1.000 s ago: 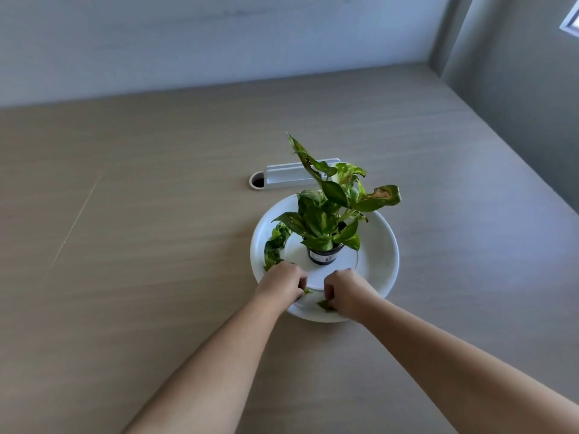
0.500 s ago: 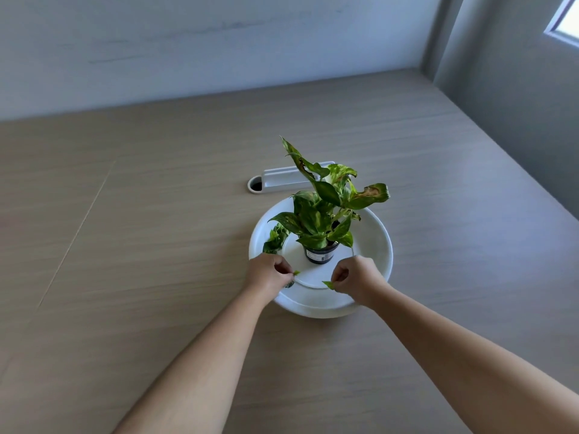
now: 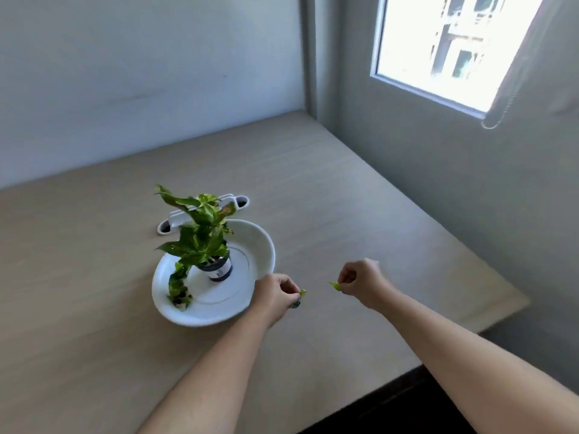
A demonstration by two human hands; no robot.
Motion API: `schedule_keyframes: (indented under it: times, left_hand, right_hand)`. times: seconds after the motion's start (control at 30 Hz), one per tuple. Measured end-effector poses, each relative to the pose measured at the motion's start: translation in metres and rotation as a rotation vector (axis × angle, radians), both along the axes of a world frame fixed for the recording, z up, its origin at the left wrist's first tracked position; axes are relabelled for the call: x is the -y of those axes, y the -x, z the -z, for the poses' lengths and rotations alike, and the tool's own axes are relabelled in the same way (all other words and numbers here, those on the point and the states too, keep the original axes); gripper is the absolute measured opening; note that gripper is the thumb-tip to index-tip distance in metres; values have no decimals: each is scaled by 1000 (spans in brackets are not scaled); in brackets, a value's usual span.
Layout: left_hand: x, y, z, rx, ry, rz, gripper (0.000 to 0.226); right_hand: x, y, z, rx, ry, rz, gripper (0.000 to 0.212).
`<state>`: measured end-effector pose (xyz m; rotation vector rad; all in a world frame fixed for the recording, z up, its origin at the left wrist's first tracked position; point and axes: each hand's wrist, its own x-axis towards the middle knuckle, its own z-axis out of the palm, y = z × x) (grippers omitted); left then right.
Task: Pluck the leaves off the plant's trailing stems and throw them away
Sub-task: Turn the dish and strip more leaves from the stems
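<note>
A small potted plant (image 3: 200, 233) with green and yellow leaves stands in a dark pot (image 3: 219, 270) on a white round dish (image 3: 260, 245). One trailing stem (image 3: 178, 285) curls down onto the dish at the left. My left hand (image 3: 275, 294) hovers just right of the dish, fingers pinched on a small green leaf piece (image 3: 302, 292). My right hand (image 3: 360, 281) is further right above the table, pinching another green leaf (image 3: 335, 286).
A white slotted holder (image 3: 200, 214) lies on the wooden table (image 3: 344, 198) behind the dish. The table's right edge (image 3: 501, 308) and near corner drop off to a dark floor. A wall and a window (image 3: 448, 48) stand at the right.
Both hands have lifted off the dish and moved right over the table, each carrying a plucked leaf. The view has swung right, bringing the window into sight.
</note>
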<state>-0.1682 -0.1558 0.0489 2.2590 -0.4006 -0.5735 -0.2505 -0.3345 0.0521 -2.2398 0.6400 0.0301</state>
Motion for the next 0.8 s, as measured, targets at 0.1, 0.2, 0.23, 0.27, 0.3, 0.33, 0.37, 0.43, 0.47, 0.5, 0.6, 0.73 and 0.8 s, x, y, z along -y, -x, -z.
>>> schedule_keyframes:
  times: [0.1, 0.2, 0.23, 0.27, 0.3, 0.33, 0.37, 0.43, 0.47, 0.5, 0.6, 0.73, 0.8]
  left_hand:
    - [94, 58, -9, 24, 19, 199, 20]
    - [186, 122, -13, 57, 30, 397, 23]
    - [216, 148, -11, 62, 24, 473, 18]
    - [245, 174, -7, 72, 28, 539, 12]
    - [262, 190, -2, 98, 38, 582, 7]
    - [287, 216, 6, 118, 45, 658, 6]
    - [306, 238, 10, 140, 34, 724, 7]
    - [338, 283, 20, 170, -7, 875, 9]
    - [353, 304, 28, 159, -20, 943, 7]
    - [365, 323, 37, 135, -42, 991, 5]
    - [392, 363, 75, 74, -121, 1105, 4]
    - [425, 394, 139, -15, -248, 1150, 3]
    - [445, 407, 167, -66, -297, 1161, 5]
  right_hand:
    - [78, 91, -4, -35, 18, 223, 5]
    - [147, 190, -3, -53, 65, 408, 9]
    - [167, 225, -2, -58, 64, 489, 13]
    - [183, 261, -3, -63, 63, 559, 18]
    - [192, 281, -3, -59, 54, 604, 21]
    - [204, 315, 0, -65, 41, 679, 20]
    - [213, 342, 2, -73, 32, 739, 18]
    - [224, 394, 17, -99, -6, 868, 14]
    - [228, 419, 29, -114, -32, 938, 11]
    - [228, 440, 43, -130, -55, 996, 9]
    - [224, 482, 88, -190, -120, 1131, 13]
    - [230, 511, 141, -185, -190, 1252, 15]
    - [241, 520, 166, -191, -211, 1307, 8]
